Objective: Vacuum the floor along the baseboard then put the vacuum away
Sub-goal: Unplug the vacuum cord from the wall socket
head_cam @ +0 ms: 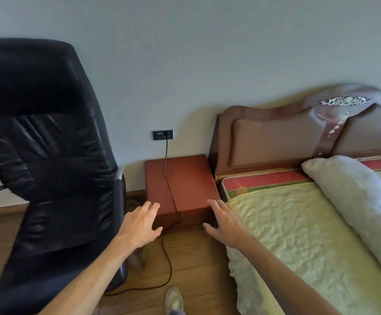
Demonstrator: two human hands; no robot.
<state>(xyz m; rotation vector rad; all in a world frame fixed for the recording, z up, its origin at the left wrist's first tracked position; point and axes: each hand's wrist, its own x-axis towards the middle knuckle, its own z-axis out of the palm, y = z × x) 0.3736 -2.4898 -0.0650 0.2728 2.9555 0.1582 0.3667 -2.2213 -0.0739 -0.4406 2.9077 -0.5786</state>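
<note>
No vacuum is in view. A thin black cord (pixel 167 253) runs from a dark wall socket (pixel 162 134) down over a red-brown nightstand (pixel 185 178) and across the wooden floor (pixel 198 264). My left hand (pixel 139 223) reaches toward the nightstand's front left corner, fingers spread and holding nothing. My right hand (pixel 224 221) reaches toward its front right corner, fingers straight and spread, also holding nothing. A wooden baseboard (pixel 135 193) shows left of the nightstand.
A black leather office chair (pixel 53 155) stands close on the left. A bed (pixel 309 235) with a green cover, a white pillow (pixel 353 201) and a brown headboard (pixel 287 137) fills the right. My shoe (pixel 174 300) is on the floor below.
</note>
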